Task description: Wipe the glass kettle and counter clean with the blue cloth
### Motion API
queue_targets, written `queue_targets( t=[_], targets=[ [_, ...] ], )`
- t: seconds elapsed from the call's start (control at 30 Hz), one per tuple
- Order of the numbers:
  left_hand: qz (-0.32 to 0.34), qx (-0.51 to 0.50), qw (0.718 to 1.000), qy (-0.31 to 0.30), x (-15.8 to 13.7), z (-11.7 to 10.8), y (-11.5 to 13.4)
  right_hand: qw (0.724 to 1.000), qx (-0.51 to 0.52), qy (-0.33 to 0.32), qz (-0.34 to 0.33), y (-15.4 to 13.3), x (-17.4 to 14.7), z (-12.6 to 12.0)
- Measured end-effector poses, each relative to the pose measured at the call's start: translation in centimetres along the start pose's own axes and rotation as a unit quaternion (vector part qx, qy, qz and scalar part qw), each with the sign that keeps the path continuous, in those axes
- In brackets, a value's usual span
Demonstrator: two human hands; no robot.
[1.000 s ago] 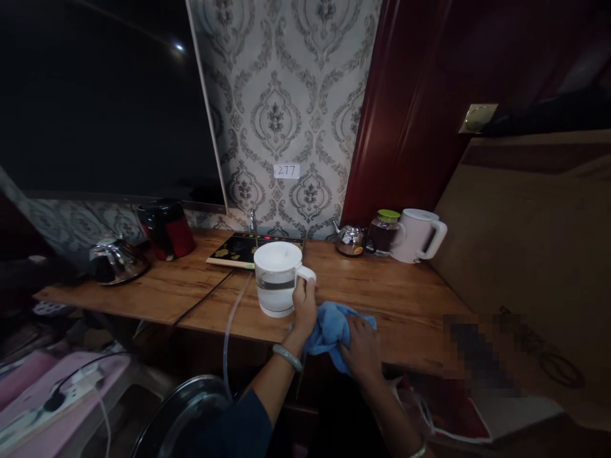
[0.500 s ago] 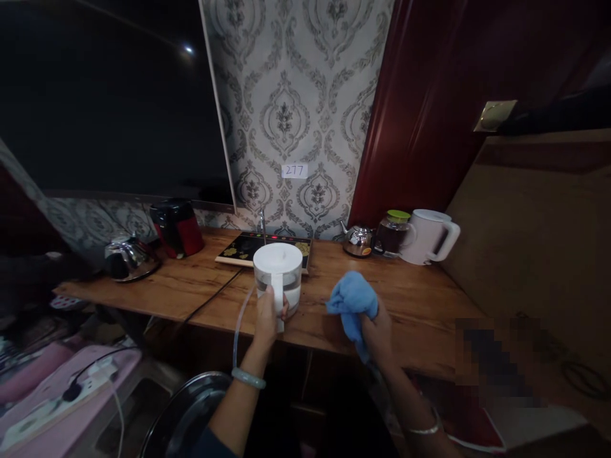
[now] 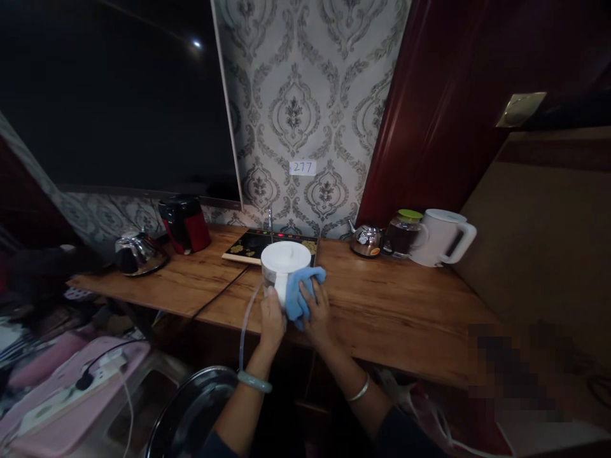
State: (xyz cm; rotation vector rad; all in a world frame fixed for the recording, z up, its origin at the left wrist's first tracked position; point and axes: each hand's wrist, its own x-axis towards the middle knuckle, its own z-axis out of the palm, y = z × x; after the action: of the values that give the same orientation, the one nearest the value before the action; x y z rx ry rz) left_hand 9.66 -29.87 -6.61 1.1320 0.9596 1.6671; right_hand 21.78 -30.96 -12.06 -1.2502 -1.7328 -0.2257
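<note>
A clear pitcher with a white lid and white handle [image 3: 285,259] is in front of me, near the front edge of the wooden table. My left hand [image 3: 273,320] is closed around its handle. In my right hand [image 3: 319,312] is a blue cloth [image 3: 300,294], pressed against the right side of the pitcher. The cloth hides much of the pitcher's lower right side. Behind the pitcher lies a black tea stove panel [image 3: 251,245] with a thin metal spout and a red light.
Back right stand a small steel kettle [image 3: 366,240], a glass pot with a green lid [image 3: 403,235] and a white electric kettle [image 3: 436,238]. Leftward are a red-black appliance [image 3: 185,224] and a steel kettle [image 3: 139,252]. A dark basin [image 3: 191,413] and a pink stool with a power strip [image 3: 62,401] are below.
My right hand has moved left with the blue cloth, from beside the pitcher onto its side. My left hand keeps hold of the handle. The view has shifted slightly.
</note>
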Motion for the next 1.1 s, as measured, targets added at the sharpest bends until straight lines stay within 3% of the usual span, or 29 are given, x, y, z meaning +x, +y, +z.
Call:
queue_targets(
  t=[0.17,0.27,0.37,0.5,0.57,0.67,0.77,0.9,1.0,1.1],
  targets=[
    [-0.029,0.015,0.999,-0.043,-0.4,0.1,-0.1,0.994,-0.018,-0.106,0.021,1.1,-2.8,-2.2],
    [-0.032,0.019,0.998,-0.047,-0.6,0.2,0.0,0.992,0.023,-0.112,0.054,1.8,-3.3,-3.0],
    [-0.025,0.040,0.999,-0.021,-0.6,0.4,0.0,0.984,0.120,-0.026,0.128,2.8,-2.8,-3.0],
    [-0.023,0.075,0.997,0.023,-1.0,0.5,0.1,0.922,0.281,0.122,0.236,3.4,-0.5,-4.0],
    [0.016,0.097,0.994,0.048,-1.2,0.5,0.1,0.898,0.323,0.151,0.258,3.2,1.5,-4.9],
    [0.089,0.151,0.982,0.068,-1.3,0.5,0.0,0.884,0.363,0.164,0.246,2.7,4.7,-5.6],
    [0.104,0.193,0.973,0.065,-1.0,0.6,-0.5,0.867,0.423,0.125,0.234,2.6,6.8,-4.2],
    [0.106,0.216,0.966,0.093,-0.7,0.7,-1.1,0.838,0.458,0.045,0.294,3.4,6.2,-0.8],
    [0.121,0.224,0.960,0.115,-0.8,0.7,-1.2,0.839,0.435,0.020,0.326,4.2,4.2,0.5],
    [0.121,0.229,0.959,0.112,-0.9,0.7,-1.2,0.847,0.425,0.002,0.319,4.2,2.7,0.3]
  ],
)
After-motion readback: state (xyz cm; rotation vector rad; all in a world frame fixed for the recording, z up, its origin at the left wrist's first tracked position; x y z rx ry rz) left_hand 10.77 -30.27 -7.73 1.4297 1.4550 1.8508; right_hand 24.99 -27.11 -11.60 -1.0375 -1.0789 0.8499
